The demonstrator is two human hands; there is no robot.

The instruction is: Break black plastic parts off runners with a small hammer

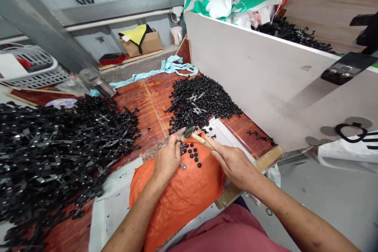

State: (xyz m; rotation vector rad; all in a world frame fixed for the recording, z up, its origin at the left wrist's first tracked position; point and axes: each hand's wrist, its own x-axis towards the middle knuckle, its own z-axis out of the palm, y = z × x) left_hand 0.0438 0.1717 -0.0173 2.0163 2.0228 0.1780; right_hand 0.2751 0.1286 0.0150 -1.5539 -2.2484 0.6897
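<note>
The right hand (233, 160) has its grip closed on one hammer (202, 140), above one orange cloth (177, 201) bearing about ten black caps (195, 155); the left hand's (169, 156) grip I cannot tell.

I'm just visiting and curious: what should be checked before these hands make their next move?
1. Hammer in hand: ok, the right hand grips its wooden handle.
2. Left hand well away from the hammer head: not ok, its fingertips look close beside it.
3. Left hand's hold on a part: cannot tell, too small and partly hidden.
4. Small round black pieces on the orange cloth: ok, a loose cluster lies there.
5. More black parts nearby: ok, a pile lies just beyond the hands.
</note>
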